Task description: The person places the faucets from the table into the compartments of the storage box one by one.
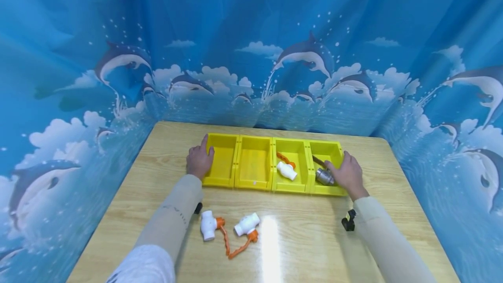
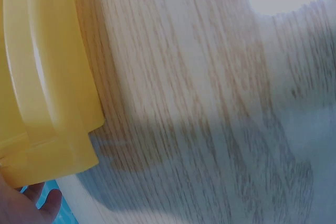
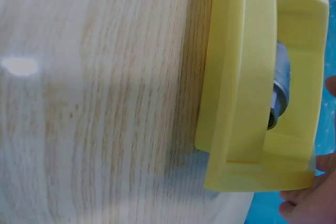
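Observation:
Several yellow bins [image 1: 254, 158] stand side by side in a row on the table. At the row's left end, my left hand [image 1: 199, 161] grips the side wall, thumb over the inside and fingers outside. My right hand [image 1: 349, 174] holds the right end wall, its thumb reaching into the last bin. That bin contains a metal valve [image 1: 324, 177] with a dark handle, partly seen behind the bin's front in the right wrist view. A white ball valve [image 1: 287, 170] with an orange handle lies in the bin beside it. The two left bins hold no valves.
Two white ball valves, a left one [image 1: 208, 225] and a right one [image 1: 247, 224], lie on the wooden table [image 1: 306, 239] in front of the bins, their orange handles meeting. A blue dolphin-print curtain [image 1: 243, 34] surrounds the table's back and sides.

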`<state>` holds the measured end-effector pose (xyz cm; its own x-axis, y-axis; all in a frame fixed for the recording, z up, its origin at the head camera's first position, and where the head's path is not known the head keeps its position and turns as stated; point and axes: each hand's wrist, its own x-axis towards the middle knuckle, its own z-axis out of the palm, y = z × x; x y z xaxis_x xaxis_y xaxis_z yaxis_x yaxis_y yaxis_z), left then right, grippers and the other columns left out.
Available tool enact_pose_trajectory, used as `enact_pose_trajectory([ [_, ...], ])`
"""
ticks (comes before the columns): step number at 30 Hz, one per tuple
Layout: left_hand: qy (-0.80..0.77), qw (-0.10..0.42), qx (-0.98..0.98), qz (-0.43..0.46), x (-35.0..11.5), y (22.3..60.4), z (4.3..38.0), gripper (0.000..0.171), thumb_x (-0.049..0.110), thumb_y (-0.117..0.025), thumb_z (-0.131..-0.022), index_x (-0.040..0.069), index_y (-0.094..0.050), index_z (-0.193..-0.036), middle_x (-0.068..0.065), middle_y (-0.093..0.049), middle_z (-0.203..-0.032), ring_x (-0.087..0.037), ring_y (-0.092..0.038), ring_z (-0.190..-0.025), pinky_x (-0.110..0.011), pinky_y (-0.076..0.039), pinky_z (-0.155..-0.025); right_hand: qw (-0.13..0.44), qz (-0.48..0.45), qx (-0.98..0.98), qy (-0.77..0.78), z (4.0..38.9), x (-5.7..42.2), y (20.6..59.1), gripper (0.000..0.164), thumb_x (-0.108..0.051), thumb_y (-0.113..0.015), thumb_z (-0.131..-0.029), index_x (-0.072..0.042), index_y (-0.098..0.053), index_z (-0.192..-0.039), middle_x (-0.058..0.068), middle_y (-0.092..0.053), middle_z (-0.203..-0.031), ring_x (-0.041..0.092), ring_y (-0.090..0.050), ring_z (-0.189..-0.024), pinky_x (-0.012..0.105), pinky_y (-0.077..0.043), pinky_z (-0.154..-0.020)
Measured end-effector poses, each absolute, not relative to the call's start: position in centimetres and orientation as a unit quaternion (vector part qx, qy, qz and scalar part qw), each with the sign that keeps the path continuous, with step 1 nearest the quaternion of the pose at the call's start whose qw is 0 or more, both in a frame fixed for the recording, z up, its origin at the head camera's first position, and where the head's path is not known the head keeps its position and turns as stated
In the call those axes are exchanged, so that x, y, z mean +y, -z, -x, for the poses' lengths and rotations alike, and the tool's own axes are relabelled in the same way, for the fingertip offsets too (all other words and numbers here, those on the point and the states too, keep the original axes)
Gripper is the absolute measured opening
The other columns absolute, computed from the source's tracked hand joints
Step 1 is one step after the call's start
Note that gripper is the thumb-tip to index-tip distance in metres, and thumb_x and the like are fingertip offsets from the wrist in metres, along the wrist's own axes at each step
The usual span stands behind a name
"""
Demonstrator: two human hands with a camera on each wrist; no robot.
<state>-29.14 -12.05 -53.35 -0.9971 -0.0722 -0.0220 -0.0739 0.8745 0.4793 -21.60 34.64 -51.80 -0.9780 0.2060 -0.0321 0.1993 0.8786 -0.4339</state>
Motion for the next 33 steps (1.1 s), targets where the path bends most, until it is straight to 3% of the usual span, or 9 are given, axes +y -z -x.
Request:
enact_pose_trajectory([
  [6,-0.249,0.007,0.968,0.040,-11.8,53.4,28.9,0.058,0.037,-0.035,-0.104,0.022,-0.015,-0.157,-0.023,-0.055,-0.128,-0.043,-0.038,-0.129,-0.061,-0.033,-0.103,-0.016,0.116,-0.967,-0.227,22.3,35.1,52.2,0.084,-0.049,-0.036,-0.100,0.017,-0.014,-0.146,0.042,-0.024,-0.144,0.054,-0.027,-0.132,0.062,-0.023,-0.109],
  [12,-0.245,-0.001,0.968,0.044,-11.8,53.6,28.9,0.057,0.036,-0.035,-0.104,0.022,-0.016,-0.157,-0.022,-0.056,-0.128,-0.042,-0.038,-0.129,-0.060,-0.033,-0.103,-0.049,0.125,-0.964,-0.229,22.7,35.4,52.1,0.084,-0.050,-0.031,-0.101,0.016,-0.010,-0.147,0.042,-0.023,-0.144,0.054,-0.028,-0.131,0.060,-0.024,-0.109],
  [18,-0.252,-0.002,0.967,0.040,-11.6,53.6,28.7,0.058,0.036,-0.036,-0.104,0.021,-0.017,-0.157,-0.023,-0.057,-0.125,-0.043,-0.040,-0.127,-0.060,-0.034,-0.102,-0.068,0.112,-0.959,-0.251,23.1,36.3,52.0,0.076,-0.047,-0.019,-0.104,0.017,-0.016,-0.146,0.040,-0.029,-0.142,0.053,-0.030,-0.131,0.061,-0.025,-0.109],
  [24,-0.249,0.007,0.968,0.037,-11.7,53.7,28.3,0.058,0.036,-0.035,-0.105,0.021,-0.015,-0.157,-0.022,-0.057,-0.125,-0.043,-0.040,-0.127,-0.060,-0.034,-0.101,-0.090,0.127,-0.939,-0.305,23.2,36.5,52.3,0.071,-0.044,-0.006,-0.104,0.010,-0.009,-0.150,0.037,-0.021,-0.149,0.053,-0.022,-0.136,0.061,-0.019,-0.111],
  [33,-0.225,0.007,0.974,0.028,-11.9,53.4,29.2,0.059,0.038,-0.035,-0.105,0.020,-0.013,-0.157,-0.025,-0.054,-0.129,-0.044,-0.039,-0.127,-0.062,-0.034,-0.099,-0.078,0.144,-0.944,-0.287,23.5,36.2,52.1,0.068,-0.040,-0.002,-0.104,0.010,-0.009,-0.150,0.037,-0.024,-0.148,0.053,-0.025,-0.135,0.060,-0.022,-0.111],
])
